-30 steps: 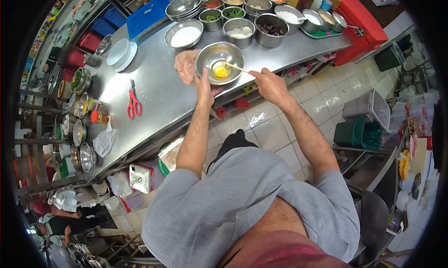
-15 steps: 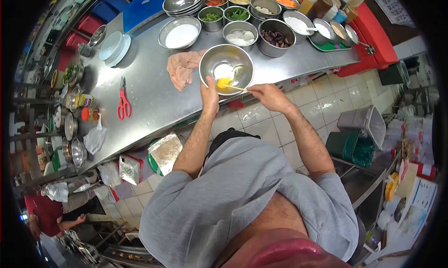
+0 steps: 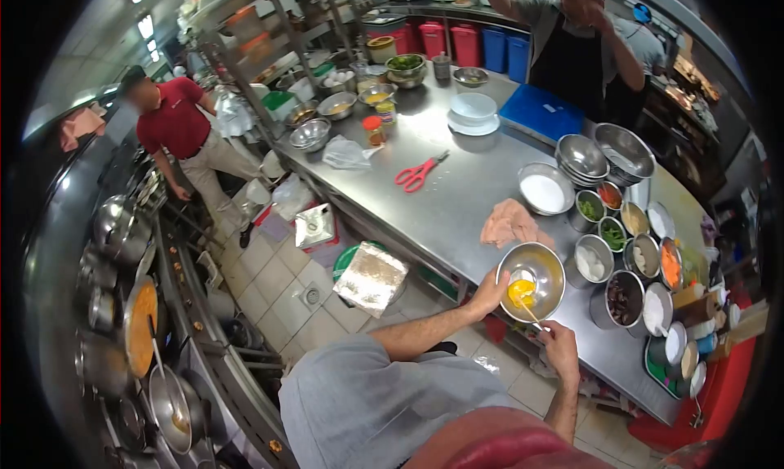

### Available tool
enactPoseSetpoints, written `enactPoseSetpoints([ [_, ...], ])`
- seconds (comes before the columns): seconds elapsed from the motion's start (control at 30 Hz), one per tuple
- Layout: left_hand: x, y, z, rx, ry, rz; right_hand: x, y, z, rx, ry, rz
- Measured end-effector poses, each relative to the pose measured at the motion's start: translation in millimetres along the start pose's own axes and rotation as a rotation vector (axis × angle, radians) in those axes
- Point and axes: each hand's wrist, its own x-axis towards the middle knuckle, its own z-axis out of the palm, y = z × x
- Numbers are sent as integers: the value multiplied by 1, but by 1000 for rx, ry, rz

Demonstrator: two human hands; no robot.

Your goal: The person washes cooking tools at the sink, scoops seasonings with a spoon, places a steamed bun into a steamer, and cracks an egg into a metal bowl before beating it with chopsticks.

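Observation:
A steel mixing bowl (image 3: 549, 274) is tilted at the front edge of the steel table (image 3: 457, 242), with yellow egg (image 3: 521, 292) in it. My left hand (image 3: 490, 292) grips the bowl's left rim. Between the fingers of my right hand (image 3: 560, 346) is a thin light stick (image 3: 530, 313), its far end in the egg. Just behind the bowl lies a crumpled peach cloth (image 3: 513, 222). A wide bowl of white powder or liquid (image 3: 545, 193) stands beyond the cloth.
Red scissors (image 3: 416, 175) lie left on the table. Ingredient pots, among them one with dark pieces (image 3: 624, 299), crowd the right side. A person in a red shirt (image 3: 173, 119) is at the left, another in a dark apron (image 3: 570, 56) across the table. Pans (image 3: 171, 404) stand lower left.
The view has swung left, bringing the lower-left pans and the people into sight. The egg in the bowl looks more spread out. Both hands keep their holds.

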Motion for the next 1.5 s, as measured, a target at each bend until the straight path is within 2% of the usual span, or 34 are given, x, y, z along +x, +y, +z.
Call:
enactPoseSetpoints([
  [0.07,-8,5,-9,-48,49,28,11,-8,3,236,-180,136],
  [0.1,-12,9,-14,-35,57,-31,14,-22,-3,325,-92,167],
  [0.13,-12,10,-18,-23,65,-51,17,-30,-7,121,-14,112],
  [0.2,-5,6,-25,-53,23,-55,27,-20,3,-42,-5,-1],
  [0.23,-1,11,-29,-52,21,-114,33,-20,6,-26,-11,1],
  [0.27,4,6,-33,-37,23,-123,34,-25,5,68,-120,-47],
  [0.3,12,-2,-37,-13,2,-75,39,-26,4,164,-227,-96],
  [0.33,23,-7,-44,18,-23,-26,50,-27,5,188,-224,-94],
  [0.4,34,-8,-45,5,-45,-90,62,-24,7,118,204,-231],
  [0.47,51,-10,-45,-34,-80,-85,72,-23,0,-198,132,-58],
  [0.5,55,-2,-45,-110,-136,-165,75,-20,1,-178,115,-45],
  [0.57,71,-1,-45,-52,-204,-148,87,-15,3,-8,-30,-220],
  [0.6,76,-2,-49,-4,-268,-116,94,-18,2,13,-50,-215],
  [0.67,85,-5,-56,-25,-305,-197,111,-23,1,85,-16,-58],
  [0.73,95,2,-57,101,-335,-98,122,-17,4,102,21,-93],
  [0.87,106,3,-60,124,-359,-72,129,-20,8,21,83,-71],
  [0.97,106,1,-59,75,-344,-83,129,-26,4,115,-97,-72],
  [1.0,107,1,-58,69,-349,-78,129,-24,3,107,-92,-70],
  [1.07,105,4,-57,83,-330,-47,126,-15,8,-6,115,-110],
  [1.13,101,8,-57,79,-306,-67,121,-24,13,-20,205,-31],
  [1.2,93,11,-58,73,-279,-93,107,-33,11,72,4,-144],
  [1.23,91,12,-59,109,-234,-17,103,-53,-6,135,-187,10],
  [1.3,79,18,-52,111,-165,80,88,-26,-1,250,-120,55],
  [1.33,71,25,-47,73,-148,97,87,-29,-8,210,0,103],
  [1.37,61,29,-44,101,-136,22,82,-23,-4,162,241,-7],
  [1.4,52,33,-41,134,-138,-60,75,-17,-4,15,256,-100],
  [1.43,43,34,-32,247,-52,43,62,-27,-15,66,34,69],
  [1.47,36,38,-22,156,-50,109,51,-30,-19,-34,-79,3],
  [1.5,25,43,-15,178,-8,64,41,-22,-16,9,-158,-49],
])
